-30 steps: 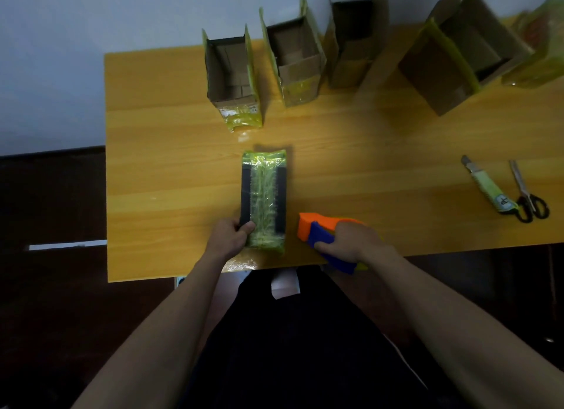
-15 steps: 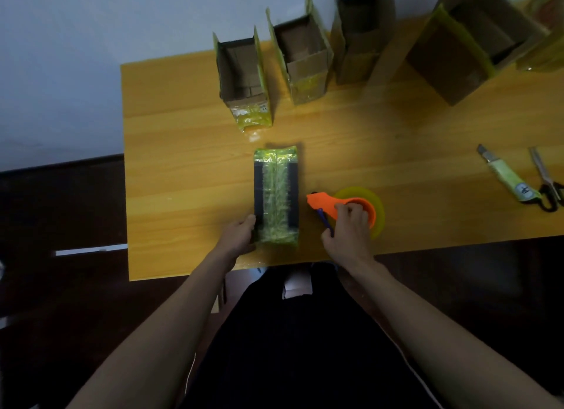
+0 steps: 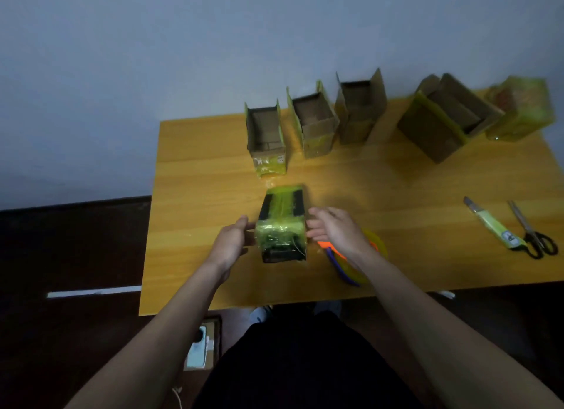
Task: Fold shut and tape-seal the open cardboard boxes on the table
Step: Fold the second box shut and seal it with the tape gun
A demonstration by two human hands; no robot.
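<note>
A black box [image 3: 282,222] sealed with yellow-green tape sits in the middle of the wooden table [image 3: 198,170], its near end facing me. My left hand [image 3: 232,240] touches its left side and my right hand [image 3: 334,228] touches its right side, fingers fairly straight. The orange and blue tape dispenser [image 3: 345,262] with its yellow roll lies on the table, partly hidden under my right wrist. Several open cardboard boxes stand along the far edge: a small one [image 3: 265,137], a second [image 3: 316,124], a third [image 3: 358,112] and a larger tilted one [image 3: 442,121].
A tape-wrapped box [image 3: 522,112] stands at the far right corner. A utility knife [image 3: 491,222] and scissors [image 3: 534,231] lie at the right. The table's near edge runs just below my forearms. Dark floor lies to the left.
My right hand has let go of the tape dispenser and moved to the taped box's right side. My left hand has shifted along the left side. The box's near end now faces me.
</note>
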